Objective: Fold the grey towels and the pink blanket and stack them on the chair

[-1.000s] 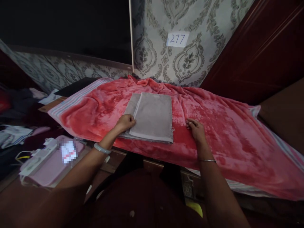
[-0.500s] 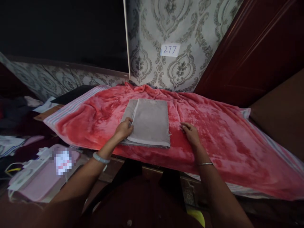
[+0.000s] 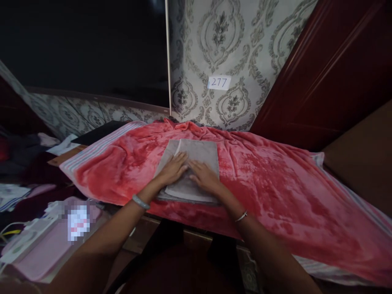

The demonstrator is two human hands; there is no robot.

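A folded grey towel [image 3: 200,153] lies on a red plush blanket [image 3: 269,175] spread over a table. My left hand [image 3: 174,168] rests flat on the towel's left half, fingers stretched out. My right hand [image 3: 204,175] lies flat beside it on the towel's middle, fingers spread. The two hands nearly touch at the fingertips. Neither hand holds anything. Each wrist wears a bangle.
A patterned wall carries a white label reading 277 [image 3: 219,82]. A dark wooden panel [image 3: 321,73] stands at the right. A pink flat item with cables [image 3: 45,241] lies at the lower left, and clothes [image 3: 18,151] are piled at the far left.
My right hand moved left from the blanket onto the towel. My left hand let go of the towel's left edge and now lies flat on top. The camera tilted down slightly.
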